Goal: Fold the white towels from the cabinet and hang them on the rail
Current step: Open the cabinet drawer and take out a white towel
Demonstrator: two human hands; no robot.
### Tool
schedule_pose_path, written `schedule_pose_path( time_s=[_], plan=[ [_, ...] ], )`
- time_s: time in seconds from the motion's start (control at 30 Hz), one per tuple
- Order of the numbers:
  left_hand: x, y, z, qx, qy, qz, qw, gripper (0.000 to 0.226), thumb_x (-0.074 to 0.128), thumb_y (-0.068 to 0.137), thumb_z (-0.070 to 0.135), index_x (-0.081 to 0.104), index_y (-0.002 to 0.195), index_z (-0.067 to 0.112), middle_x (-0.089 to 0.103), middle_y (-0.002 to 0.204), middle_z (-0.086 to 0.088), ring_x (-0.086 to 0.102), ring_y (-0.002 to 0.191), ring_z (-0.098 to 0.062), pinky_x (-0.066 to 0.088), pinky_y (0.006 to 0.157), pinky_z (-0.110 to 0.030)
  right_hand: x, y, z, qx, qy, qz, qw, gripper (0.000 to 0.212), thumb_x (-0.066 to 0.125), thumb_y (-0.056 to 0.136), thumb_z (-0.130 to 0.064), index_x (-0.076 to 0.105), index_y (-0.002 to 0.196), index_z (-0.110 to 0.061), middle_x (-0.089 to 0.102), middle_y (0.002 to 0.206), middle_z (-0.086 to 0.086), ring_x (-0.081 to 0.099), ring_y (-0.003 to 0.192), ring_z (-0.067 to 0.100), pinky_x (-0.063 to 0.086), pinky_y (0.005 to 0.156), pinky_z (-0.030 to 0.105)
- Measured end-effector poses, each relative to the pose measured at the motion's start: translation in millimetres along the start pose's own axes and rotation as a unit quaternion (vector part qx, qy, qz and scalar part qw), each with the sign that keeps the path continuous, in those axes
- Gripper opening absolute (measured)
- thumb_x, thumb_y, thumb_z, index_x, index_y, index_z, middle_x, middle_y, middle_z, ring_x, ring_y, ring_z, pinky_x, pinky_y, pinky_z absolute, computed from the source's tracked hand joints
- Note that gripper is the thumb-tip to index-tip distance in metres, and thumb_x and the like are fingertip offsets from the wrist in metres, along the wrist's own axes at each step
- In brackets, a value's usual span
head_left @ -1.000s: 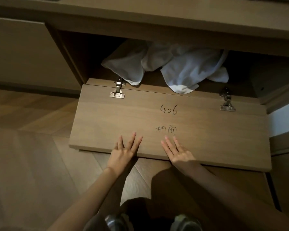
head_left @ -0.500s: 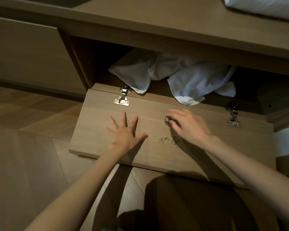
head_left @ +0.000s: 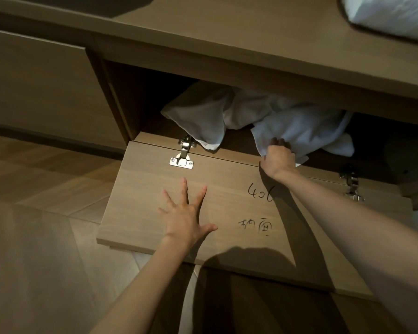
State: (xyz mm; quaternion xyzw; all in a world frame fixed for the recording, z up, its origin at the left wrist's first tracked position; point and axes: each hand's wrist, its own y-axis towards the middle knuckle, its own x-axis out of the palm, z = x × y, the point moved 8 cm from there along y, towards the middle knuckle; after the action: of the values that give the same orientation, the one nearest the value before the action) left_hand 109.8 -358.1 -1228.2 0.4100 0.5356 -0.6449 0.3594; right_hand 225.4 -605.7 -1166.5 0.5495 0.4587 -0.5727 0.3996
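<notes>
One towel (head_left: 307,128) in right hand (head_left: 279,157); left hand (head_left: 186,219) flat on door (head_left: 140,189)

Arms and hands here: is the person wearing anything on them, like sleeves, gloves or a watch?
Both arms are bare as far as the frame shows, no sleeves. The left hand and right hand wear no gloves, and neither wrist shows a watch or bracelet. No ring shows on the left; the towel hides the right fingertips.

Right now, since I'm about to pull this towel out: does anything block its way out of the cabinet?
Nothing visible does. The right hand grips the towel at the open front; the door lies folded down beneath, under the flat left hand.
</notes>
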Motion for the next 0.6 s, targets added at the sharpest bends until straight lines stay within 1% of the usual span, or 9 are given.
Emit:
schedule_pose_path(
  time_s=[0.07, 0.17, 0.23, 0.3, 0.37, 0.43, 0.5, 0.53, 0.6],
  plan=[
    [-1, 0, 0, 0.0, 0.009, 0.003, 1.0, 0.103, 0.046, 0.075, 0.08, -0.022, 0.144, 0.045, -0.034, 0.154, -0.009, -0.006, 0.138, -0.058, 0.03, 0.107, -0.063, 4, 2, 8, 0.005, 0.006, 0.014, 1.0, 0.039, 0.06, 0.091, -0.014, 0.045, 0.126, -0.003, 0.051, 0.126, 0.02, 0.048, 0.12, 0.036, 0.047, 0.094, 0.048],
    [-3, -2, 1, 0.0, 0.019, 0.007, 1.0, 0.103, 0.044, 0.076, 0.08, -0.023, 0.144, 0.044, -0.032, 0.154, -0.01, -0.003, 0.138, -0.059, 0.031, 0.106, -0.062, 2, -3, 14, -0.002, 0.029, -0.001, 1.0, 0.025, 0.058, 0.092, -0.011, 0.053, 0.115, -0.005, 0.06, 0.113, 0.017, 0.055, 0.111, 0.035, 0.049, 0.092, 0.049],
    [-4, -2, 1, 0.002, 0.017, 0.012, 1.0, 0.103, 0.045, 0.075, 0.08, -0.022, 0.145, 0.044, -0.031, 0.155, -0.01, -0.003, 0.138, -0.059, 0.032, 0.106, -0.063, -17, -15, 16, -0.017, 0.079, 0.029, 0.996, 0.017, 0.056, 0.093, -0.015, 0.057, 0.108, -0.008, 0.062, 0.104, 0.012, 0.059, 0.103, 0.03, 0.051, 0.088, 0.047],
    [-3, -2, 0, 0.002, 0.018, 0.01, 1.0, 0.103, 0.045, 0.075, 0.08, -0.021, 0.145, 0.044, -0.03, 0.155, -0.009, -0.002, 0.138, -0.058, 0.031, 0.106, -0.063, -48, -39, 15, -0.056, 0.142, 0.096, 0.984, 0.015, 0.058, 0.092, -0.016, 0.056, 0.105, -0.011, 0.057, 0.1, 0.004, 0.057, 0.096, 0.02, 0.052, 0.082, 0.038],
    [-5, -3, 1, 0.002, 0.013, 0.009, 1.0, 0.103, 0.047, 0.075, 0.08, -0.019, 0.146, 0.044, -0.028, 0.156, -0.009, -0.001, 0.138, -0.058, 0.032, 0.106, -0.063, -73, -73, 14, -0.11, 0.172, 0.13, 0.97, 0.012, 0.059, 0.091, -0.016, 0.051, 0.1, -0.015, 0.05, 0.098, -0.003, 0.052, 0.09, 0.011, 0.046, 0.071, 0.024],
    [-8, -2, 2, 0.003, 0.012, 0.003, 1.0, 0.103, 0.051, 0.075, 0.077, -0.015, 0.147, 0.043, -0.025, 0.157, -0.009, 0.001, 0.139, -0.057, 0.032, 0.106, -0.063, -82, -104, 19, -0.154, 0.171, 0.095, 0.968, 0.011, 0.057, 0.091, -0.015, 0.046, 0.092, -0.017, 0.048, 0.091, -0.006, 0.048, 0.078, 0.008, 0.035, 0.059, 0.018],
    [-9, 0, 3, 0.004, 0.014, -0.012, 1.0, 0.102, 0.056, 0.077, 0.072, -0.011, 0.148, 0.043, -0.021, 0.158, -0.01, 0.005, 0.14, -0.055, 0.032, 0.106, -0.062, -87, -133, 29, -0.177, 0.181, 0.05, 0.966, 0.011, 0.053, 0.088, -0.014, 0.042, 0.086, -0.017, 0.045, 0.081, -0.007, 0.041, 0.066, 0.008, 0.027, 0.053, 0.022],
    [-10, 1, 2, 0.001, 0.007, -0.026, 1.0, 0.101, 0.058, 0.077, 0.07, -0.009, 0.148, 0.043, -0.019, 0.159, -0.01, 0.006, 0.14, -0.053, 0.033, 0.106, -0.062, -91, -146, 34, -0.183, 0.189, 0.036, 0.964, 0.012, 0.053, 0.087, -0.014, 0.042, 0.085, -0.017, 0.044, 0.079, -0.007, 0.041, 0.064, 0.009, 0.027, 0.052, 0.024],
    [-18, 3, 5, -0.008, -0.023, -0.049, 0.998, 0.103, 0.061, 0.076, 0.069, -0.006, 0.149, 0.043, -0.011, 0.16, -0.011, 0.008, 0.142, -0.049, 0.037, 0.106, -0.057, -100, -171, 39, -0.2, 0.204, 0.013, 0.958, 0.013, 0.055, 0.088, -0.016, 0.043, 0.086, -0.019, 0.045, 0.08, -0.01, 0.045, 0.067, 0.01, 0.033, 0.054, 0.025]
  ],
)
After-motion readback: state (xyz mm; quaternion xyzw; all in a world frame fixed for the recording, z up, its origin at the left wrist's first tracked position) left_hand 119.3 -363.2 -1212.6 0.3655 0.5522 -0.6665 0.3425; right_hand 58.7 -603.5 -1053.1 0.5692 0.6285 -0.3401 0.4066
